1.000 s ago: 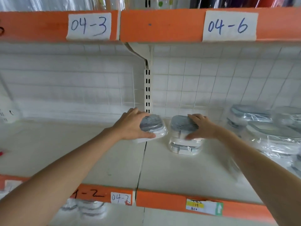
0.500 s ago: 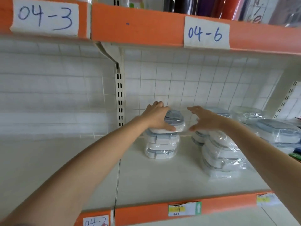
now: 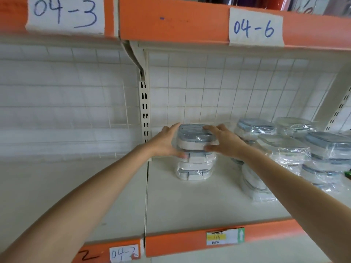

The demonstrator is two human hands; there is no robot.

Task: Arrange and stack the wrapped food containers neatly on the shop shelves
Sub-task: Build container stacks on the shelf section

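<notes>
The plastic-wrapped white food container with a grey-blue lid (image 3: 196, 138) sits on top of a stack of the same containers (image 3: 195, 168) on the cream shelf (image 3: 190, 205), just right of the slotted upright post (image 3: 144, 111). Your left hand (image 3: 165, 143) holds its left side, the fingers curled round it. Your right hand (image 3: 226, 142) holds its right side, fingers over the lid and thumb low. More wrapped containers (image 3: 296, 149) lie in loose piles to the right.
</notes>
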